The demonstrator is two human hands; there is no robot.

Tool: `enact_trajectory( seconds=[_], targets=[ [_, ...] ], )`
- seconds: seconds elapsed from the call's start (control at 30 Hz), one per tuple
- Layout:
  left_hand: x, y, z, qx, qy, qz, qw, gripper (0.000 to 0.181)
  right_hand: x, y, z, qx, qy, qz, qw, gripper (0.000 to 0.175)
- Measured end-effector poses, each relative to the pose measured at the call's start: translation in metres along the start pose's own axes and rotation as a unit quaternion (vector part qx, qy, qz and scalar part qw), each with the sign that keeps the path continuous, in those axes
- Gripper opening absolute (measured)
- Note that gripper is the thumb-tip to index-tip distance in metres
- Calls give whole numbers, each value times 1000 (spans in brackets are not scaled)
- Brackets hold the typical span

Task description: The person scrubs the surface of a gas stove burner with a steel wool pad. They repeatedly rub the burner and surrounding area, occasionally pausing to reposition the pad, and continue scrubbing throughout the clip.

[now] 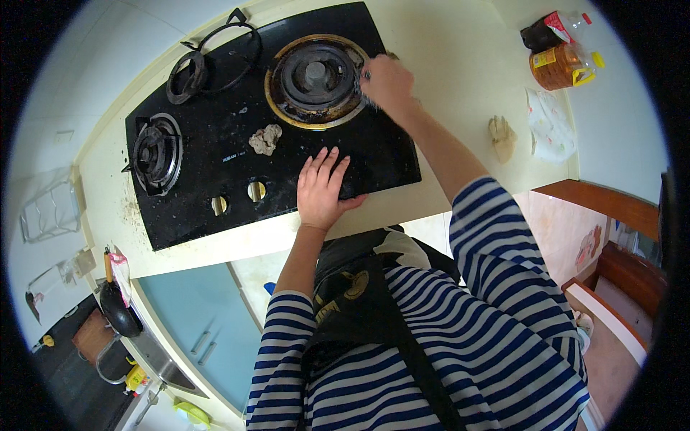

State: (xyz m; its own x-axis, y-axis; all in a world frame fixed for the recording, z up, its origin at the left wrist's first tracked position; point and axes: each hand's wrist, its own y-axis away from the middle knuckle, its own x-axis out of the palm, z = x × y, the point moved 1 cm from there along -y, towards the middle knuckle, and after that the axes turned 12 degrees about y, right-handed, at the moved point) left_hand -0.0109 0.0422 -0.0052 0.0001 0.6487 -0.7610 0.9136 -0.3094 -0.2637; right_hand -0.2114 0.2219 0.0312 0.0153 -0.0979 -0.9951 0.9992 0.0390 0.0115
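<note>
My right hand [389, 86] is blurred at the right rim of the large gas burner [317, 78]. Its fingers are closed around a grey, wiry scrubber [370, 101], mostly hidden by the hand. The burner's metal ring carries brown, burnt-on grime. My left hand [322, 186] rests palm down on the front edge of the black glass hob [377, 145], fingers somewhat apart and holding nothing. Ahead of its fingertips lies a crumpled greyish rag [265, 140]. Two control knobs [256, 192] sit left of that hand. Loose specks and smears dot the glass.
Removed black pan supports [180, 96] lie at the hob's back left, behind the smaller burner [148, 154]. On the right counter are an oil jug [551, 70], a cola bottle [542, 33] and a pale glove [502, 140]. A wok [116, 307] stands by the sink [172, 372].
</note>
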Motion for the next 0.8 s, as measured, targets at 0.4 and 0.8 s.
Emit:
enact_trajectory(
  seconds=[0.4,0.8],
  targets=[
    [1,0,2,4,-4,-3,1000,84,5,27,9,-4,-5,25,1000,18],
    [2,-1,1,3,-4,-7,1000,83,9,31,3,-16,-6,4,1000,15]
  ],
)
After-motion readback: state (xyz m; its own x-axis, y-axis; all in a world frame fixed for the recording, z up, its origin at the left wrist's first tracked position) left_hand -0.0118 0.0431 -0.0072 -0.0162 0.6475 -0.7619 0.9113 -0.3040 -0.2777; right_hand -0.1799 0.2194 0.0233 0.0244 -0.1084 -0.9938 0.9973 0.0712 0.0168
